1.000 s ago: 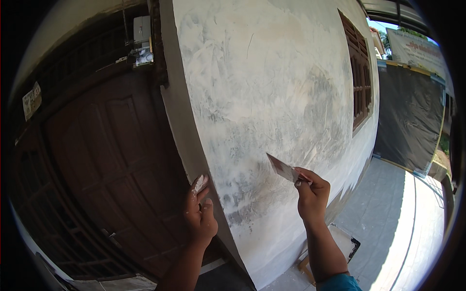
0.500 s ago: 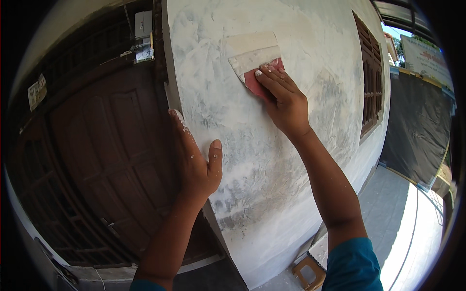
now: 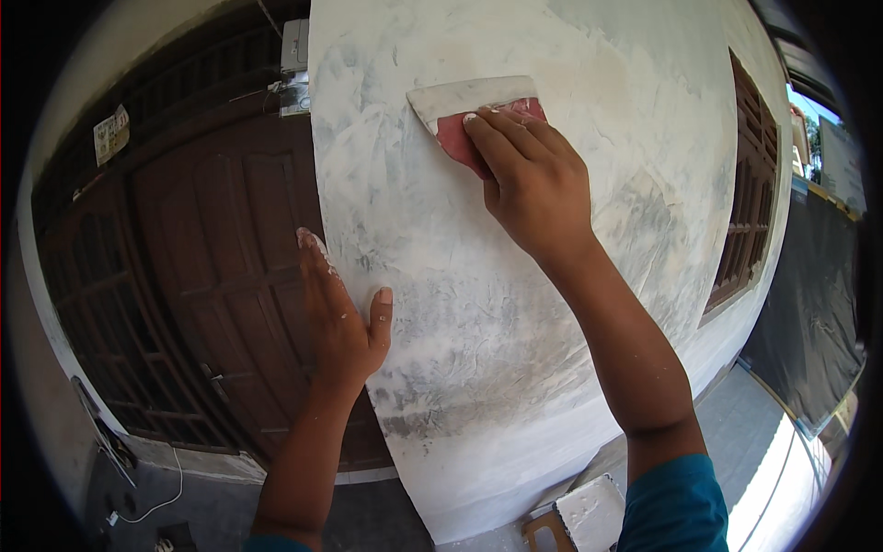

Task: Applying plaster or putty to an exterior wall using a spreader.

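Note:
My right hand (image 3: 543,189) grips a wide putty knife (image 3: 451,136) with a red handle and a broad pale blade smeared with white. Its blade lies against the upper part of a wall (image 3: 515,313) coated in patchy white and grey putty. Lower and to the left, my left hand (image 3: 342,322) is raised by the wall's left edge with its fingers stretched and thumb apart. Nothing is in it; whether it touches the wall edge I cannot tell. White putty spots both hands.
A dark brown panelled door (image 3: 221,276) stands left of the wall, below a grey box (image 3: 294,44). At right are a brown slatted window (image 3: 740,193) and a black sheet (image 3: 800,304). Below, a putty-covered board (image 3: 593,511) adjoins a brown stool (image 3: 547,534). A white cable (image 3: 175,488) crosses the floor.
The putty knife has moved slightly up and toward the wall's left edge, still in my right hand. My left hand sits a little lower and further left. The whole view has turned slightly.

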The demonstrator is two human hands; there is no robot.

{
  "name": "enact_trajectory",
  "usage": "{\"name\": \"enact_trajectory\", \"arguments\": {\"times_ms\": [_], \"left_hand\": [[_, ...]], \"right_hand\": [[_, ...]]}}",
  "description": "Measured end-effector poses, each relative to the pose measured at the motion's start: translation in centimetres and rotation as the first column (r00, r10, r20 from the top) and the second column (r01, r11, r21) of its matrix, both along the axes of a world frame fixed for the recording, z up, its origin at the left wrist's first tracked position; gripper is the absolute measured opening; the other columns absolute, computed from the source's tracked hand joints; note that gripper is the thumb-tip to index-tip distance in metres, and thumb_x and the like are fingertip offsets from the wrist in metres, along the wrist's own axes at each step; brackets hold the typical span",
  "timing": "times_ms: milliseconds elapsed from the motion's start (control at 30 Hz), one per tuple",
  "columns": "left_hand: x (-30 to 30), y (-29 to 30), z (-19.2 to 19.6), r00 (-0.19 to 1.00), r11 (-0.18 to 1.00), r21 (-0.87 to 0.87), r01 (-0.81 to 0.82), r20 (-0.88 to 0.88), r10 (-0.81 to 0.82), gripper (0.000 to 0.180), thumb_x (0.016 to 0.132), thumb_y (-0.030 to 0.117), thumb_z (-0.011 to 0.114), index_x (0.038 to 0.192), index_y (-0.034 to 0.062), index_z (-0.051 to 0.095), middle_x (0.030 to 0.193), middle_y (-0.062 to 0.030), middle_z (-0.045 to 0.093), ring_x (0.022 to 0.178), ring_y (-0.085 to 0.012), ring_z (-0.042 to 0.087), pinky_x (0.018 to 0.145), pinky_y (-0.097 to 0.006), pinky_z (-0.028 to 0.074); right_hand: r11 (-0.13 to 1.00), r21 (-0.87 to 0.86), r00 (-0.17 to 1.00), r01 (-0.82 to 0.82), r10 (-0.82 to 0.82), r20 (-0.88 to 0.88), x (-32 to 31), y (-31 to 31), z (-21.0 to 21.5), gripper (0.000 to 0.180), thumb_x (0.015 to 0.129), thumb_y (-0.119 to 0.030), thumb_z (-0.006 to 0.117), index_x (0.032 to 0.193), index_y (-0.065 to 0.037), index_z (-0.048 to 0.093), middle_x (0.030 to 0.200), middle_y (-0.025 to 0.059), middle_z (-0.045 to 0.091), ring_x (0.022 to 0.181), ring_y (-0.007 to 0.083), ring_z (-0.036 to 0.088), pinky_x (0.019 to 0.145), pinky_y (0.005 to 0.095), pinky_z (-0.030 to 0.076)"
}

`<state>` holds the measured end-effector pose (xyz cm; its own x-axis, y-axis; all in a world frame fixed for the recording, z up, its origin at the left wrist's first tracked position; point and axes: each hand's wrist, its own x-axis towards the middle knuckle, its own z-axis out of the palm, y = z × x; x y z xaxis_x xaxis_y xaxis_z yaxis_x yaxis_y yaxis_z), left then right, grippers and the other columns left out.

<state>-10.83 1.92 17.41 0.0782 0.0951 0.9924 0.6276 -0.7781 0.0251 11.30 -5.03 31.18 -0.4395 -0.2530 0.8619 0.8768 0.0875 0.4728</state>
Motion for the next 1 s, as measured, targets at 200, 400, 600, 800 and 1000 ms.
{"name": "enact_trajectory", "arguments": {"times_ms": [200,400,600,800,1000], "left_hand": [[-0.3,0.5,-0.1,1.000,0.999,0.038,-0.018,-0.010,0.018,0.090,0.096,0.041,0.056,0.151,-0.0149,0.012,0.155,-0.0382,0.019,0.145,-0.0526,0.023,0.118,-0.054,0.024],[0.3,0.8,-0.2,1.000,0.998,0.060,-0.026,0.006,0.025,0.093,0.097,0.049,0.053,0.150,-0.0151,0.012,0.155,-0.0383,0.020,0.144,-0.0531,0.025,0.117,-0.055,0.025],[0.4,0.8,-0.4,0.997,0.996,0.057,-0.069,-0.013,0.070,0.094,0.097,0.051,0.053,0.150,-0.0150,0.013,0.154,-0.0379,0.021,0.143,-0.0532,0.027,0.116,-0.056,0.027],[-0.6,0.0,-0.5,0.997,0.995,0.053,-0.082,-0.004,0.082,0.093,0.096,0.048,0.055,0.149,-0.0157,0.014,0.154,-0.0383,0.022,0.142,-0.0533,0.028,0.116,-0.055,0.028],[0.5,0.3,-0.2,0.998,0.995,0.075,-0.063,-0.012,0.064,0.092,0.094,0.043,0.059,0.148,-0.0180,0.016,0.153,-0.0391,0.023,0.141,-0.0541,0.029,0.115,-0.054,0.029]], "right_hand": [[0.965,-0.257,0.998,-0.046,0.053,0.020,0.6,-2.6,-10.4,0.026,0.078,-0.003,0.066,0.105,-0.003,0.070,0.107,0.0112,0.071,0.102,0.0274,0.069,0.093,0.0407,0.055],[1.000,-0.017,0.994,-0.021,0.019,-0.112,2.1,-6.4,1.4,0.026,0.081,0.002,0.067,0.103,-0.010,0.074,0.102,0.0047,0.075,0.092,0.0233,0.072,0.080,0.0325,0.059],[0.993,-0.121,0.999,-0.013,0.009,-0.032,3.1,-0.8,-3.8,0.032,0.072,0.004,0.070,0.102,-0.007,0.072,0.105,0.0076,0.072,0.094,0.0247,0.070,0.082,0.0361,0.057],[0.948,-0.311,0.995,-0.061,0.034,-0.090,1.4,-5.9,-6.0,0.025,0.075,0.004,0.070,0.097,-0.008,0.072,0.097,0.0053,0.073,0.090,0.0233,0.071,0.077,0.0349,0.057],[0.998,-0.031,0.990,0.060,-0.063,-0.127,1.8,-4.3,3.9,0.011,0.084,-0.002,0.066,0.091,-0.010,0.069,0.085,0.0024,0.068,0.077,0.0228,0.064,0.064,0.0336,0.053]]}}
